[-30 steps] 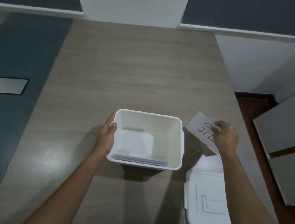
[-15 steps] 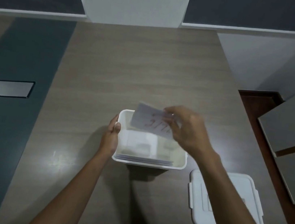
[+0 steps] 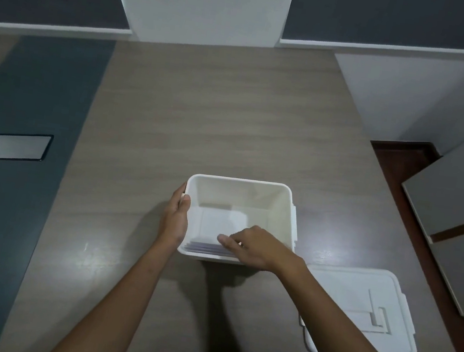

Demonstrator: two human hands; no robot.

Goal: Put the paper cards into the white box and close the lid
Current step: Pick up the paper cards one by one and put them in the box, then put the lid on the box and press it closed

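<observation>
While the left hand (image 3: 174, 221) clasps the white box (image 3: 281, 200) wall to steady it, the right hand (image 3: 256, 248) reaches inside — fingers lowered onto the paper cards (image 3: 219, 223), grip unclear — 1 lid (image 3: 361, 310) waits alongside.

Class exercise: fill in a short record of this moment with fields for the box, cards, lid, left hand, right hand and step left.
Box: white box, open, on the table
Cards: paper cards stacked inside the box
Lid: lid off, flat on the table right of the box
Left hand: left hand grips the box's left wall
Right hand: right hand reaching into the box, over the cards
Step left: lid not yet on
</observation>
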